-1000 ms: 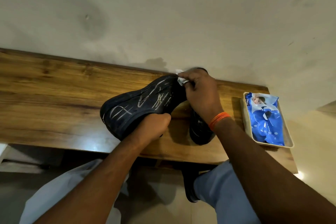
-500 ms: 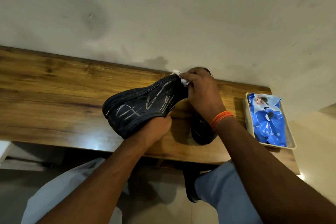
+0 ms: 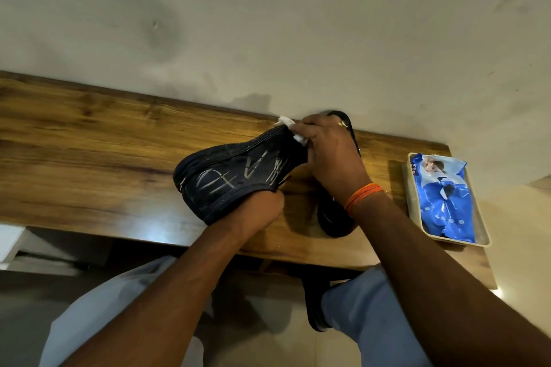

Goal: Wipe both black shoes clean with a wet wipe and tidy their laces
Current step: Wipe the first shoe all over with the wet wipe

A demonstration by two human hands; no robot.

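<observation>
A black shoe with pale scrawled marks on its side is lifted above the wooden table, lying on its side. My left hand is tucked into its opening and holds it. My right hand, with an orange thread on the wrist, presses a white wet wipe against the shoe's far end. The second black shoe stands on the table under my right wrist, mostly hidden by hand and forearm.
A blue wet-wipe pack lies in a cream tray at the table's right end. A pale wall rises directly behind the table. My knees in light trousers sit below the table's front edge.
The held shoe has turned and shifted slightly right, showing more of its marked side. My right hand with the wipe has slid along the shoe's far end.
</observation>
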